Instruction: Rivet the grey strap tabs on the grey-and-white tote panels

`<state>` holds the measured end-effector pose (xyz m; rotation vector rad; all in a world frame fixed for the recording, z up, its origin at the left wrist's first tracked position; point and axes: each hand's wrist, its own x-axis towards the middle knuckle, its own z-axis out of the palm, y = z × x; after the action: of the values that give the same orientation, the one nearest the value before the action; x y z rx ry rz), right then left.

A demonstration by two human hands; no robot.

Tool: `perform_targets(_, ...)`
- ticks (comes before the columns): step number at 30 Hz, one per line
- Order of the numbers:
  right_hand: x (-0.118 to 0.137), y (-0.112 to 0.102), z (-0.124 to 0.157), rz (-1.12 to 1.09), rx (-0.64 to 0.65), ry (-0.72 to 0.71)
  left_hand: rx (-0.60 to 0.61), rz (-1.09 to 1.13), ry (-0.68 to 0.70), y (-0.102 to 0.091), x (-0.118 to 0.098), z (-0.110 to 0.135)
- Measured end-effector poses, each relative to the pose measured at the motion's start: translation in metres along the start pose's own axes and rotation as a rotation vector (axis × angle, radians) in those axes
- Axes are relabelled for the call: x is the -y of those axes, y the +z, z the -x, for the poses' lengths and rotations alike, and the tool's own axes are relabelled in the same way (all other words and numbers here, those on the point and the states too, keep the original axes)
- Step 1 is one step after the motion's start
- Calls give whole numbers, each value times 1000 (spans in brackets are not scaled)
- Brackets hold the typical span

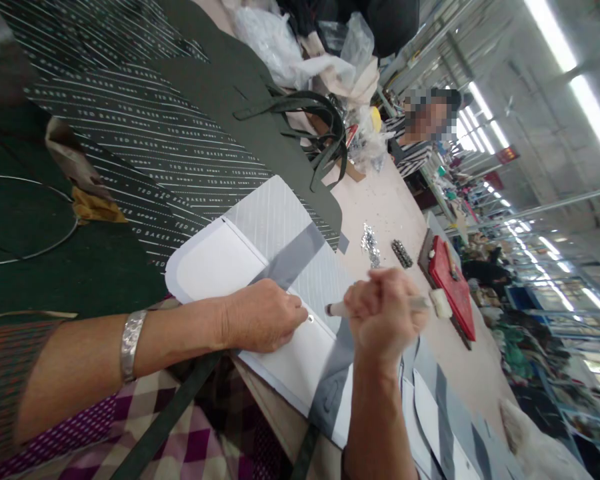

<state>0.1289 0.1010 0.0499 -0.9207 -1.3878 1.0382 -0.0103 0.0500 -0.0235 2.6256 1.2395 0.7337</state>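
Observation:
A grey and white bag panel (220,267) with dark grey straps lies at an angle across the table edge before me. My left hand (265,317) rests on it with curled fingertips pinched together beside a small shiny metal fitting (310,319). Whatever those fingers hold is hidden. My right hand (384,310) is closed around the handle of a mallet, raised over the panel's right part. One handle end (334,309) sticks out toward my left hand, and a whitish mallet head (440,303) shows on the other side, slightly blurred.
Dark printed fabric pieces (190,147) and black straps (330,127) lie at the far left. Loose metal fittings (370,245) and a dark cluster of them (401,253) sit on the table. Beyond are a red slab (453,287), stacked grey panels (445,413) and another person.

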Motion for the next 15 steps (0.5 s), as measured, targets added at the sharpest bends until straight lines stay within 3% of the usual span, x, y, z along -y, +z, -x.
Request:
perform_targets(3,-9,0,5,-102,-115,-26,1,-16,-8,0,0,0)
perform_targets(6,-19,-12,14,-33,-39,177,18,-29,-20,1,0,1)
perform_targets(8,-11,-32,25,148,59,304,27,-41,-26,0,0,1)
perform_targets(12,27,-87,75,705,461,501,19,-63,-23,-3,1,1)
perform_targets(15,35,-109,136,840,833,542,-9,-62,-4,-4,1,1)
